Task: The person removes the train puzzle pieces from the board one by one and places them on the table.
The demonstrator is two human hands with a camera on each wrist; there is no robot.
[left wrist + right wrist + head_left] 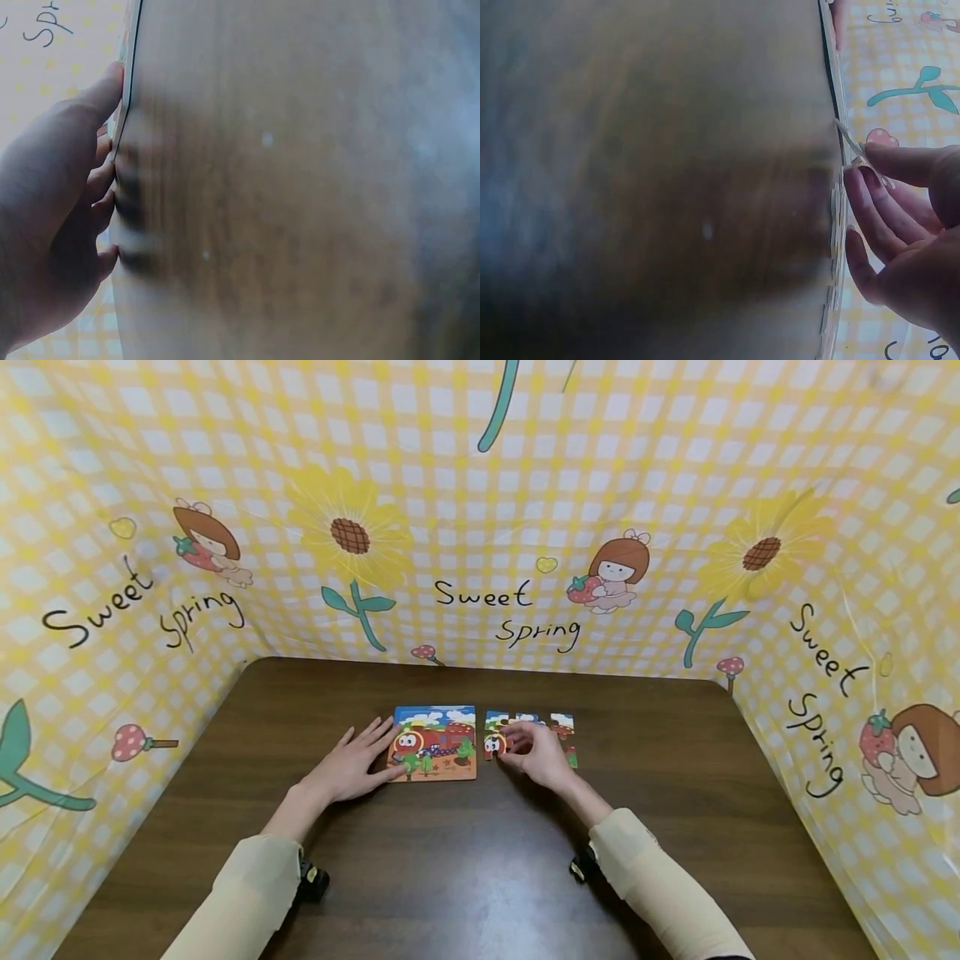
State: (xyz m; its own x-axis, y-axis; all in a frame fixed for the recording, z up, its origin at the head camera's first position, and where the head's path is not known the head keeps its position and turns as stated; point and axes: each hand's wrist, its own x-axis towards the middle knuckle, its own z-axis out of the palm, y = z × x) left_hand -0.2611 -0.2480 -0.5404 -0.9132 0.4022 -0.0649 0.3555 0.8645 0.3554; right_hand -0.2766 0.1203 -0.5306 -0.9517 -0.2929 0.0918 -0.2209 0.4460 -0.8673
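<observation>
A flat picture board (442, 752) showing a red train lies on the table; the left hand (356, 766) rests with spread fingers on its left edge. In the left wrist view the left hand (64, 195) touches the board's edge with thumb and fingertips. Just right of the board, the right hand (542, 757) pinches a puzzle piece (495, 746) with a cartoon face. The right wrist view shows that piece tilted, one edge low, between thumb and fingers of the right hand (907, 217). More puzzle pieces (562, 722) lie around and partly under the right hand.
The brown wooden table (450, 877) is enclosed at the back and sides by a yellow checked cloth (480, 527) with flowers and lettering. Dark devices are strapped near both wrists, below the light sleeves (247, 885).
</observation>
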